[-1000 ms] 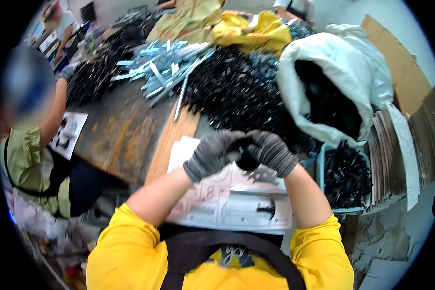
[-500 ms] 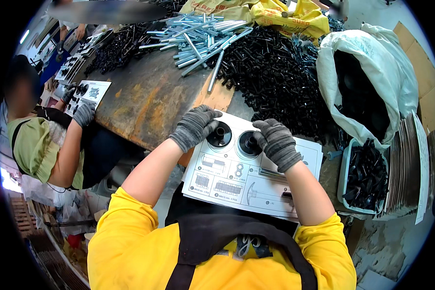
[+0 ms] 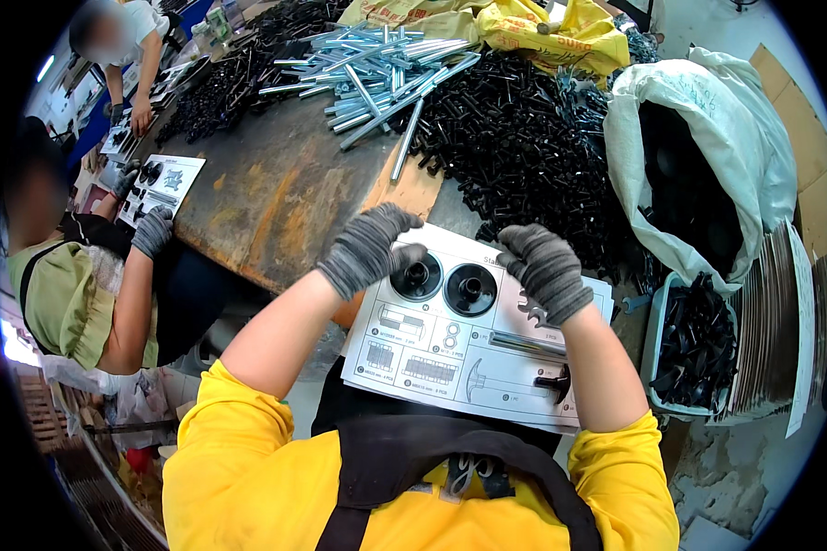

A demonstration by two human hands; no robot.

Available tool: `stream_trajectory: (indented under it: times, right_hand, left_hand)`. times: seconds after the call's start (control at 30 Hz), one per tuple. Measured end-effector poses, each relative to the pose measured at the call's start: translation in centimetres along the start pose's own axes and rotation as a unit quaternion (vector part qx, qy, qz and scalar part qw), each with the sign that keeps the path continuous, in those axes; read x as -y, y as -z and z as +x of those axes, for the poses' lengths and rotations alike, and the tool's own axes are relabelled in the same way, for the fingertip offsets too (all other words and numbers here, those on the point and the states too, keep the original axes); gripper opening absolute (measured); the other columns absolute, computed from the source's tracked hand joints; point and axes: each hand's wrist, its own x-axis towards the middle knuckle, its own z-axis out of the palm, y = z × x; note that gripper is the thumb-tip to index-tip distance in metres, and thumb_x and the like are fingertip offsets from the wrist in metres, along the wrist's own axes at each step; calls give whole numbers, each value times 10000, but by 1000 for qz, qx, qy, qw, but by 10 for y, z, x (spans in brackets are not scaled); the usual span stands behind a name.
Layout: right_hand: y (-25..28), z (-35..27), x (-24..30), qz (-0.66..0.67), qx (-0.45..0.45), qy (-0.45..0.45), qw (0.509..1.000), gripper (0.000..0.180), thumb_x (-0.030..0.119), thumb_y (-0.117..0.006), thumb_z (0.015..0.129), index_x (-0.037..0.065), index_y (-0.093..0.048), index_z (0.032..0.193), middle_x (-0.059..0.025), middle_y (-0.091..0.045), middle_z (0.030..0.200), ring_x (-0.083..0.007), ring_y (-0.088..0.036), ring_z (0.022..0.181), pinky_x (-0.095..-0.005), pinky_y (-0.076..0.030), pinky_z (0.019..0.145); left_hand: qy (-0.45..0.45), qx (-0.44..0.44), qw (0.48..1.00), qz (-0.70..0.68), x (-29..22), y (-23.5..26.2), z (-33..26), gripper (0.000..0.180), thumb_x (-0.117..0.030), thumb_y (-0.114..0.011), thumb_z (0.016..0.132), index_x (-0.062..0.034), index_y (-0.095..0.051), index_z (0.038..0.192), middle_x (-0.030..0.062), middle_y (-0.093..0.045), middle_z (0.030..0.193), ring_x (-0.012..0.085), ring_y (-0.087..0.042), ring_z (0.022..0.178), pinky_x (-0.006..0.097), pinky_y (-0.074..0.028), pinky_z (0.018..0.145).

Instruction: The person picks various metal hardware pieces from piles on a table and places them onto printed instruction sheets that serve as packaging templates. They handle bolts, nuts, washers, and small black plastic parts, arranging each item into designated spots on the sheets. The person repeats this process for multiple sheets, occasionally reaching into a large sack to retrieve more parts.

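Note:
On a stack of printed diagram sheets over my lap lie two black round discs with raised hubs, a left disc and a right disc. My left hand, in a grey striped glove, is over the sheets' upper left edge. Its thumb reaches to the left disc, apart from the bent fingers. My gloved right hand hovers at the upper right, fingers loosely bent, off the right disc. Below it show a silver wrench, partly covered, steel tubes and a black T-shaped part.
Ahead on the worn table lie piled steel tubes and a heap of black bolts. To the right are a white sack, a bin of black parts and stacked cardboard. Two people work at the left.
My right hand has moved off the right disc, toward the right, uncovering that disc and the black T-shaped part. The right disc sits slightly lower and further left. A far person has leaned into view.

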Motion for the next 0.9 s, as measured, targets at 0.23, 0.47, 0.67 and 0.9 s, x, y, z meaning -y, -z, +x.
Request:
stream_trajectory:
  times: [0.23,0.47,0.67,0.9]
  right_hand:
    - [-14,48,-3,-219,-3,-22,975,181,171,-548,771,108,-559,941,-110,-562,977,-247,-567,922,-380,-471,753]
    - [-9,61,9,-237,77,-63,966,221,126,-539,787,116,-574,1005,-99,-576,1017,-243,-577,960,-377,-490,759]
    - [-22,76,-5,-240,61,-30,968,202,178,-517,769,125,-577,955,-103,-592,961,-261,-589,892,-370,-496,717]
    - [-28,53,-41,80,-311,44,946,136,121,-614,726,88,-534,831,-102,-556,668,-223,-552,545,-337,-476,503]
  left_hand:
    - [54,-30,996,67,36,-13,73,345,-146,-636,737,-86,-568,1071,120,-593,917,236,-599,785,332,-485,722]
    - [-12,94,946,311,49,-36,141,303,-132,-445,837,-168,-559,1115,126,-541,1056,291,-572,942,380,-475,806]
    - [-11,98,939,330,52,-24,148,233,-112,-505,784,-108,-598,997,148,-574,967,298,-583,907,392,-482,773]
    - [175,-233,856,-428,61,14,81,182,-218,-503,860,-55,-567,910,82,-611,837,191,-595,714,294,-497,620]
